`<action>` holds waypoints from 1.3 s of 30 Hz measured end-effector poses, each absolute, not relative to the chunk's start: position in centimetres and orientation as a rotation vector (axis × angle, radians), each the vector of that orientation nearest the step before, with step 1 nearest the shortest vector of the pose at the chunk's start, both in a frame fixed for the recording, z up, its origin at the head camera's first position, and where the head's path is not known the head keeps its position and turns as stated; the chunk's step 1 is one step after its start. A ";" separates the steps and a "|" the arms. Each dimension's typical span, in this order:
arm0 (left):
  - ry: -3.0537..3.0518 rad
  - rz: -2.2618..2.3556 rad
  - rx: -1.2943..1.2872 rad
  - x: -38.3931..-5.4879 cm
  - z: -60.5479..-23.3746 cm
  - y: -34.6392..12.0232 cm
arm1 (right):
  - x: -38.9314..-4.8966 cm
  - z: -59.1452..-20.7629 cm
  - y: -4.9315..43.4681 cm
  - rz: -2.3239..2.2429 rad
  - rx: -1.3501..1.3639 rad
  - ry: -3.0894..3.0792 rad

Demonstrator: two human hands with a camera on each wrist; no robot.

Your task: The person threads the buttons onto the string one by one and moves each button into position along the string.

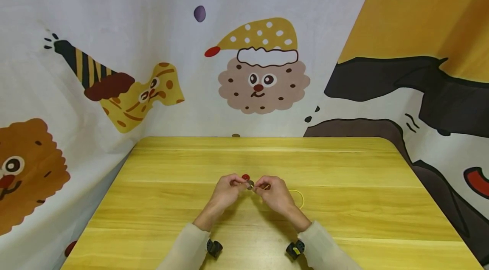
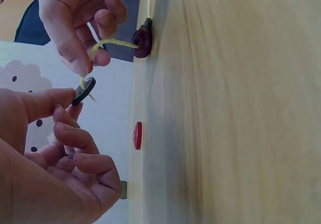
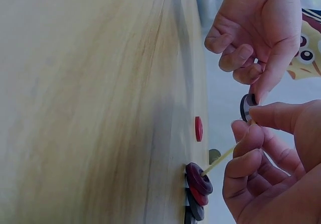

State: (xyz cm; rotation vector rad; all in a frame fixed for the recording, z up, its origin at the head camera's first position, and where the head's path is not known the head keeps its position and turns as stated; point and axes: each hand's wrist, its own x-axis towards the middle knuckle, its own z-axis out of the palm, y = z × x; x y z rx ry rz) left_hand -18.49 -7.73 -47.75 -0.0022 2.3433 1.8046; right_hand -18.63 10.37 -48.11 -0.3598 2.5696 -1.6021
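Observation:
My left hand point(image 1: 226, 192) pinches a dark round button point(image 2: 84, 91) by its edge between thumb and fingertip, held above the table. My right hand point(image 1: 277, 195) pinches a yellow cord point(image 2: 111, 41) close to that button. In the left wrist view the cord passes into the button and a short tip pokes out beyond its other face. From the right hand the cord runs down to a stack of threaded buttons, with a dark maroon button point(image 3: 199, 179) on top and red and dark ones under it. A loose red button point(image 3: 198, 128) rests on the table beyond the hands.
The yellow wood-grain table point(image 1: 172, 164) stands against a printed cloth point(image 1: 164, 15) with cartoon cookies. More yellow cord point(image 1: 303, 198) loops on the table right of my right hand. Black wrist cameras point(image 1: 214, 248) sit at both sleeves.

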 end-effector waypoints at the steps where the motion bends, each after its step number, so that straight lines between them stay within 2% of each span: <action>1: 2.344 1.804 -0.003 -18.5 -47.8 -7.7 | -18.6 -48.1 10.4 -1.604 -0.361 2.573; 14: 2.339 1.791 -0.024 -18.5 -47.7 -7.5 | -18.5 -48.1 10.4 -1.599 -0.393 2.610; 31: 2.368 1.828 -0.071 -18.6 -47.5 -7.1 | -18.3 -48.3 8.9 -1.112 -0.635 3.079; 39: 2.378 1.820 -0.084 -18.6 -47.5 -6.9 | -18.1 -48.5 8.8 -1.059 -0.645 3.167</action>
